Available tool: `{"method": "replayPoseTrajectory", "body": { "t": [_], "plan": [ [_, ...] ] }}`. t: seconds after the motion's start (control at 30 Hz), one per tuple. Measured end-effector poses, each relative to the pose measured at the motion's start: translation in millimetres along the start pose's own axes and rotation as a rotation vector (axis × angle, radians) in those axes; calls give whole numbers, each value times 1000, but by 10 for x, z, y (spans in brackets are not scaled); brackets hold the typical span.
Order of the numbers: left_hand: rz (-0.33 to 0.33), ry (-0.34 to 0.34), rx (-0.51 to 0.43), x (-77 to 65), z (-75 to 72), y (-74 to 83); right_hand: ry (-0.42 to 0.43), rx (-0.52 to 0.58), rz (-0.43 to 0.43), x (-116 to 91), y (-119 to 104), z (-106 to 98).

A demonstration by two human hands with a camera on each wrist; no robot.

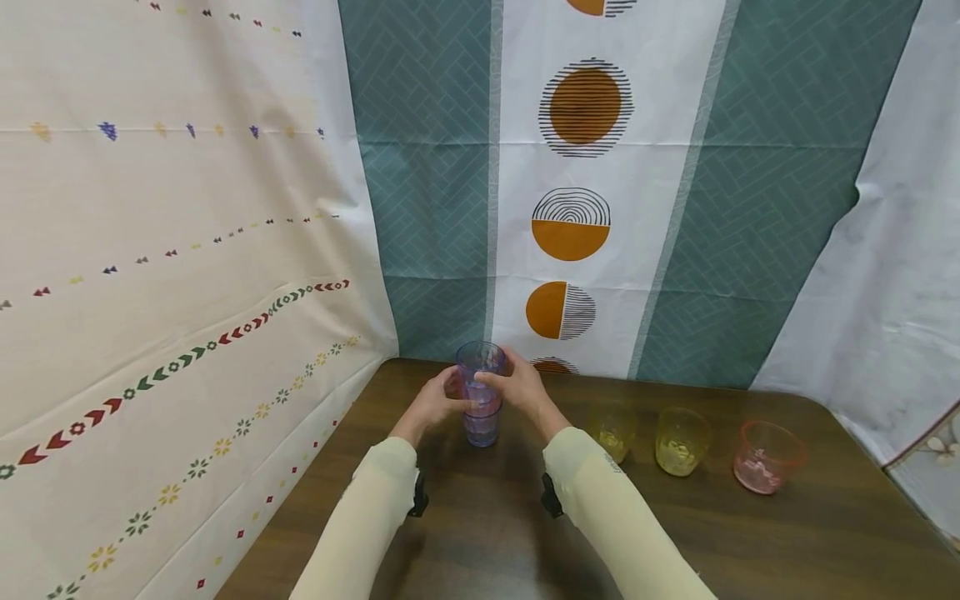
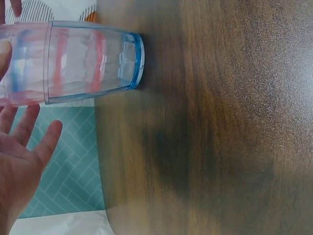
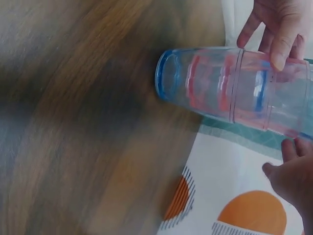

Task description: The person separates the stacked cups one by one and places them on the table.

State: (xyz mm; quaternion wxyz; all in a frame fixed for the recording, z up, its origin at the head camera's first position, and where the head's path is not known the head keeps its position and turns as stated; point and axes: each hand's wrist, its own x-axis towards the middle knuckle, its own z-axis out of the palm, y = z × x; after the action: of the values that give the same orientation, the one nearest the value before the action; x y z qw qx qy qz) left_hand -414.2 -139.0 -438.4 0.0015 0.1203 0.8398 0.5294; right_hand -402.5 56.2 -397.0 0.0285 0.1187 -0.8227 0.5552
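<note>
I have stack of nested blue and pink tumblers (image 1: 482, 429) upright at far side of table (image 1: 472, 533); base contact unclear to me. Should handle light, stiff, likely slippery, maybe breakable; I'd hold sides below top rim. Left grip (image 1: 435, 407) wraps stack's left side, thumb in front; right grip (image 1: 523, 390) holds opposite side, thumb higher; both parted about tumbler width.

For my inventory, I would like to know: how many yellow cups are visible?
2: one yellow cup stands beside the right sleeve; another yellow cup stands between that one and the pink cup. Others may be hidden behind this sleeve.
</note>
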Motion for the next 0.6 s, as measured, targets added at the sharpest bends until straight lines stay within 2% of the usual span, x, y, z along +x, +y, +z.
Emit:
{"method": "replayPoseTrajectory", "body": {
  "t": [0.17,0.4,0.57,0.6],
  "plan": [
    [-9,-9,2,11,6,-3,19,25,25,-22,-14,-20],
    [24,-17,-25,-21,-4,66,35,116,-14,-50,-59,-59],
    [26,-24,-43,-30,-28,47,53,129,-50,-72,-139,-119],
    [25,-18,-39,-3,-17,-4,55,129,-57,-81,-159,-136]
  ]
}}
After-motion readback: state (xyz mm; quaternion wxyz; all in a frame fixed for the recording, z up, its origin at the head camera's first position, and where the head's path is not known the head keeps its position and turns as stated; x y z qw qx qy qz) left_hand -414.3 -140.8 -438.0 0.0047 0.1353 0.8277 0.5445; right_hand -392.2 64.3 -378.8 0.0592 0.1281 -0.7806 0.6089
